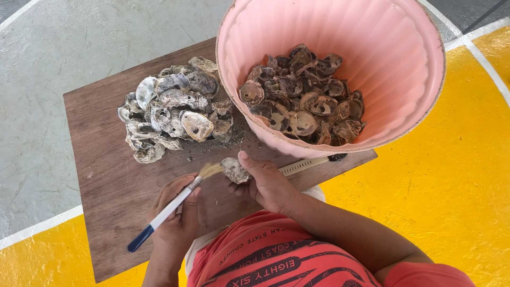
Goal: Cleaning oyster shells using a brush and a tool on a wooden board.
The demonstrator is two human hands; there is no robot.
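A: What does each hand have?

B: The left hand [178, 215] is closed around a paintbrush [169, 208] with a white handle and a blue end; its bristles touch the edge of a single oyster shell [234, 170]. The right hand [267, 183] pinches that shell between thumb and fingers, just above the wooden board [106, 180].

A: Anything hard to see?

B: The fingertips under the shell are hidden, and so is its underside. A pale ruler-like strip [305, 165] runs out from behind the right hand, and its far end disappears under the pink basin [393, 58], so its length is unclear.

A: And the other shells?

B: A heap of greyish shells [172, 106] lies on the board left of the basin; darker shells [303, 101] fill the basin's bottom. The basin's top rim is cut off by the frame, and the board's near corner is covered by the person's red shirt [276, 255].
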